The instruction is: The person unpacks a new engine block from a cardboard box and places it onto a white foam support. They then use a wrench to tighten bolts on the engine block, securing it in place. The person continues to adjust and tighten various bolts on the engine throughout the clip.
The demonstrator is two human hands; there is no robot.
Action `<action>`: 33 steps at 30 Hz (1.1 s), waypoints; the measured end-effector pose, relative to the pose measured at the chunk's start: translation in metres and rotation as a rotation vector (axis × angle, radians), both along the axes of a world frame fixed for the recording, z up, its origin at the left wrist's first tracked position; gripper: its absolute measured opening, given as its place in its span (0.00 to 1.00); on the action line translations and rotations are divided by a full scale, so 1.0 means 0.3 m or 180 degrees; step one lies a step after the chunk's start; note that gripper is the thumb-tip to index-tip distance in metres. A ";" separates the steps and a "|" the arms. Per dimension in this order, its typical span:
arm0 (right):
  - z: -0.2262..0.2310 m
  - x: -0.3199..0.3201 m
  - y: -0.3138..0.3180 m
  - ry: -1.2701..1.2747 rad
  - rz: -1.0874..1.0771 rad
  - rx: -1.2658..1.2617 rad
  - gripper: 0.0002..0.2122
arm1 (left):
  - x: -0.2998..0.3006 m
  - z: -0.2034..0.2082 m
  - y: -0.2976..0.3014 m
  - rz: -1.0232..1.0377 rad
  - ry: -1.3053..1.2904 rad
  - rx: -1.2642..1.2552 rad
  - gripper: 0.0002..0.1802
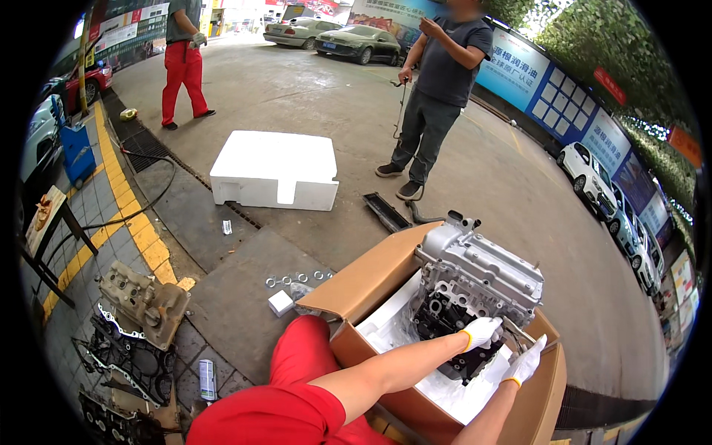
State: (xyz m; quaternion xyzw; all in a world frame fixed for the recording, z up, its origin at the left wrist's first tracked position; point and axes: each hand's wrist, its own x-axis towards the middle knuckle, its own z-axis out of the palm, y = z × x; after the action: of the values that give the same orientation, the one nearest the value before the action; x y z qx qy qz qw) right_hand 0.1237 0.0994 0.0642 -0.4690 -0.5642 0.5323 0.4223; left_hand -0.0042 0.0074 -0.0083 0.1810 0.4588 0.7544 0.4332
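An engine [475, 278] with a silver valve cover and black block sits in an open cardboard box [371, 271] lined with white foam. Both my hands wear white gloves and reach its near right side. My left hand [483, 333] is closed against the engine's side; what its fingers grip is hidden. Beside it, my right hand [525, 361] closes around the lower end of a slim metal pipe [518, 331], near the box's right wall. The pipe slants from the valve cover's edge down to that hand. Dark parts between the hands are too small to make out.
A white foam lid [274, 167] lies on the floor ahead. Old engine parts [137, 334], a spray can [208, 380], a small white box [281, 302] and metal rings [300, 279] lie at left. One person [445, 81] stands ahead holding a thin hose; another [182, 70] is farther left.
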 end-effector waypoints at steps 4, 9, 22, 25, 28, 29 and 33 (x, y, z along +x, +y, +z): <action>-0.079 0.052 0.079 0.0066 -0.0044 -0.0119 0.38 | 0.030 -0.005 0.003 0.0260 0.1522 -0.0651 0.26; -0.224 0.003 0.195 -0.0022 0.0049 0.0203 0.39 | -0.031 -0.029 -0.011 0.0365 0.5667 -0.1521 0.12; -0.120 0.033 0.026 0.0533 0.0296 -0.0230 0.33 | 0.040 0.068 -0.025 0.0447 0.1565 -0.1072 0.27; -0.118 0.033 0.035 0.0449 0.0163 0.0218 0.29 | 0.069 0.094 -0.014 0.0260 0.0842 -0.0693 0.26; -0.071 0.035 0.006 0.0016 0.0341 0.0489 0.36 | 0.070 0.065 -0.021 0.0289 0.0618 -0.0387 0.25; -0.064 0.021 -0.006 -0.0010 0.0276 0.0589 0.35 | 0.063 0.049 -0.025 0.0307 0.0587 -0.0299 0.25; 0.009 0.036 -0.006 -0.0462 0.0061 0.0977 0.34 | 0.059 0.052 -0.022 0.0298 0.0917 -0.0395 0.27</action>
State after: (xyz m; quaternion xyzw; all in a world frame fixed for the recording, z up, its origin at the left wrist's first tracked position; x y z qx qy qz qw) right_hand 0.1346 0.0975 0.0668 -0.4308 -0.6724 0.4085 0.4420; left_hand 0.0136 0.0009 0.0072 0.2386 0.5699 0.7102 0.3376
